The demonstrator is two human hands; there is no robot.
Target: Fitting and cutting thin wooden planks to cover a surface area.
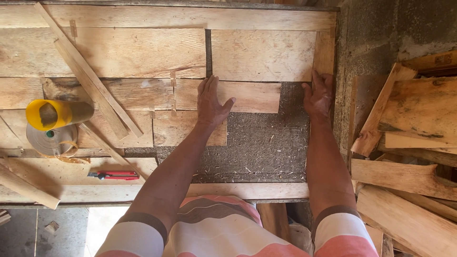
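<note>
The short pale wooden board (pixel 247 96) lies flat on the surface (pixel 262 143) below a wider plank (pixel 263 55). Your left hand (pixel 212 102) rests released on it; your right hand (pixel 319 95) presses flat beside it. Keep both palms flat, edges flush.

Wooden tabletop (pixel 143 192) built of rough pale planks, its framed surface partly covered with boards, the uncovered patch showing a dark, fibrous, speckled panel (pixel 259 147). Right of the tabletop, a rough grey concrete wall (pixel 376 33), and below that a loose heap of offcut wood slabs (pixel 409 157), some with bark edges. Below the tabletop's front edge at left, a grey concrete floor (pixel 28 233) with a bright sunlit patch; light is warm and strong overall.
</note>
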